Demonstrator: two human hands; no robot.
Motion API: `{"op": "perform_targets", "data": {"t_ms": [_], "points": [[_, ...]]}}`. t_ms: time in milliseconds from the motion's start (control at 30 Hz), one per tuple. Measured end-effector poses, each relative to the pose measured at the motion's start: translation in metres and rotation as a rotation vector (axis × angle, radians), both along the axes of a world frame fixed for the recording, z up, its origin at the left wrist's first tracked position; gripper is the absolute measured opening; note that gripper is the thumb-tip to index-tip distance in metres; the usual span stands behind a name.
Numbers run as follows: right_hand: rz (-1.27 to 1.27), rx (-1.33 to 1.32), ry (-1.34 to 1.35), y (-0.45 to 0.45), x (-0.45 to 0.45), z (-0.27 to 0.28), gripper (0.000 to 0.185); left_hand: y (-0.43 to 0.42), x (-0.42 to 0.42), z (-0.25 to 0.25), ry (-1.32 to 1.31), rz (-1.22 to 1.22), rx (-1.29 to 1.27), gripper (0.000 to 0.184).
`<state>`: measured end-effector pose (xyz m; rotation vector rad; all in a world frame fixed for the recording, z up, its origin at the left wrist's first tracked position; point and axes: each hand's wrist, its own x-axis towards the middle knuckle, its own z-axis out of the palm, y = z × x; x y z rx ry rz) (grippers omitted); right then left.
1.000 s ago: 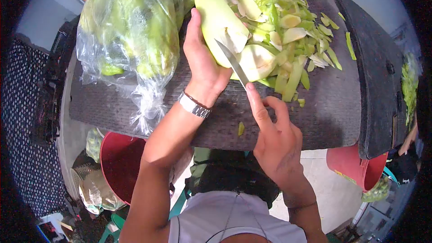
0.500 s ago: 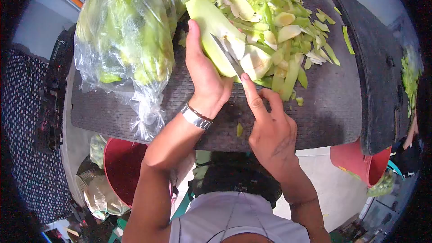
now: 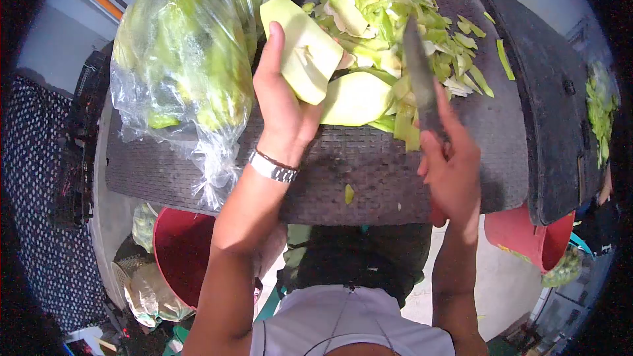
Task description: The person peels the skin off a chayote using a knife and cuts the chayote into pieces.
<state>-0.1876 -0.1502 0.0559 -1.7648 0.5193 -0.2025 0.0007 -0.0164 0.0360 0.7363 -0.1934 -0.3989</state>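
Note:
My left hand grips a peeled, pale green piece of produce, whose exact kind I cannot tell. A small hollow shows in its cut face. Just right of my left hand, another smooth peeled piece lies on the table, against the peelings. My right hand is closed round the handle of a knife, blurred by motion. The blade points up and away from me, over a heap of green and whitish peelings, apart from the held piece.
A knotted clear plastic bag of green produce fills the left of the dark textured table. At the right edge stands a dark panel. Below are a red bucket on the left and another red bucket on the right.
The knife has left the held piece and swung up to the right with my right hand. My left hand has shifted slightly left. A cut-off piece now lies flat beside it.

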Motion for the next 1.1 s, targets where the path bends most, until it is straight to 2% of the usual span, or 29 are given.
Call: {"op": "perform_targets", "data": {"t_ms": [67,167,233,300,400,500,600,633,767,833,933,1033,1100], "points": [[-0.058,-0.064,-0.034,-0.011,0.004,-0.002,0.063,0.0,0.003,0.001,0.039,-0.014,-0.054,0.052],[-0.013,-0.258,-0.167,-0.008,0.017,-0.01,0.061,0.0,0.005,-0.004,0.129,-0.124,-0.089,0.057],[0.03,-0.224,-0.185,0.002,0.023,-0.003,0.062,0.0,0.007,-0.006,0.202,-0.216,-0.15,0.059],[0.049,0.009,-0.105,0.012,0.022,0.015,0.063,0.003,0.009,-0.005,0.221,-0.272,-0.15,0.059],[0.04,0.116,-0.045,0.017,0.015,0.015,0.064,0.006,0.01,-0.005,0.219,-0.304,-0.138,0.059],[0.076,-0.147,-0.076,0.029,0.007,0.0,0.066,0.005,0.012,-0.009,0.164,-0.321,-0.124,0.06],[0.139,-0.67,-0.232,0.036,0.001,-0.012,0.068,0.0,0.012,-0.017,0.076,-0.28,-0.111,0.061],[0.163,-0.706,-0.1,0.042,-0.004,-0.005,0.071,-0.002,0.01,-0.017,0.079,-0.232,-0.102,0.061],[0.194,-0.799,0.073,0.068,-0.015,-0.001,0.08,-0.007,0.004,-0.019,0.011,-0.05,-0.065,0.062],[0.192,-0.811,0.052,0.07,-0.012,-0.006,0.081,-0.007,0.0,-0.017,0.004,0.023,-0.048,0.064],[0.188,-0.789,0.017,0.068,-0.008,-0.007,0.081,-0.012,-0.012,-0.013,-0.005,0.105,-0.099,0.055],[0.201,-0.78,0.027,0.068,-0.006,-0.004,0.08,-0.008,-0.012,-0.012,-0.081,0.105,-0.052,0.061],[0.213,-0.789,0.034,0.068,-0.007,0.0,0.081,-0.004,-0.011,-0.01,-0.043,0.048,-0.135,0.06]]}}
